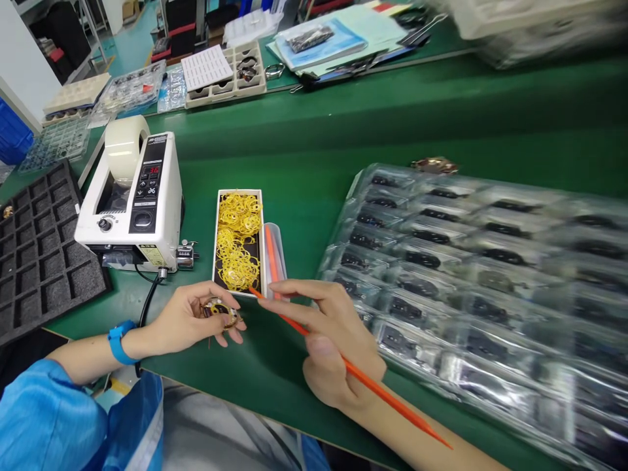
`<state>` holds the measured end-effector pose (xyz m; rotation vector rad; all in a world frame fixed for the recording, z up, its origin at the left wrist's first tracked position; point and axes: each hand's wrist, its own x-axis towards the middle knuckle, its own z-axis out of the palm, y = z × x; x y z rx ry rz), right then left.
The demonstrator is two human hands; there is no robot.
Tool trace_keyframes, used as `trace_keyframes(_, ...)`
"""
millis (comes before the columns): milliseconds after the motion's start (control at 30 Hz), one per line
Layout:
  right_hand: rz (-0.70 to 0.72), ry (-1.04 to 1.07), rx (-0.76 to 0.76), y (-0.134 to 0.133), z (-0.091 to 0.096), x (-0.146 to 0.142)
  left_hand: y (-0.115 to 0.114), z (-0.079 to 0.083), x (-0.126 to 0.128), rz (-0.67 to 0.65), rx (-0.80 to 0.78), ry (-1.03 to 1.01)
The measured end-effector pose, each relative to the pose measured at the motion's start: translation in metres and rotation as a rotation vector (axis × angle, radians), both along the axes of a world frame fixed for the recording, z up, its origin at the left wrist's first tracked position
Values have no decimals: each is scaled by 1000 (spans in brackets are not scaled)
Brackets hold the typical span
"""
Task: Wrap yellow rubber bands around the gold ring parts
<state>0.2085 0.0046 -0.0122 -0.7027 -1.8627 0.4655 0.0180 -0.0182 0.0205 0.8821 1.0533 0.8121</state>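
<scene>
Near the front edge of the bench, my left hand (196,314) is closed around a small round part (222,313) with a dark, gold and yellow face, perhaps a watch movement; the fingers cover some of it. My right hand (333,327) grips a slim orange stick (377,386) with pointed ends. The stick's tip reaches the lower right corner of a white box (215,242). Many thin yellow rings (238,242) lie heaped in that box. Whether the tip touches a ring, I cannot tell.
At left stands a white tape dispenser (174,190) beside a black foam tray (73,281). Clear plastic trays (436,314) with dark parts fill the right side. A clear case with an orange strip (271,252) adjoins the box. Papers (353,39) lie at the back.
</scene>
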Motion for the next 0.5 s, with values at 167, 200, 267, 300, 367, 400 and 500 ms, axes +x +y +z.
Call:
trace_keyframes(167,18,52,64,2,-2,-2,0,1,-1,-6,33,70)
trace_keyframes(200,41,63,88,2,-1,-3,0,1,-2,-4,37,83)
trace_keyframes(267,93,54,138,0,1,-5,0,0,-2,13,48,102)
trace_keyframes(300,99,37,150,-2,1,-6,0,-1,-1,26,56,96)
trace_keyframes(367,61,-34,160,-8,0,-10,0,-4,1,56,74,57)
trace_keyframes(400,18,-83,165,-10,-1,-13,-1,-5,2,70,83,35)
trace_keyframes(500,-95,-214,179,-11,-6,-23,-3,-11,5,105,124,38)
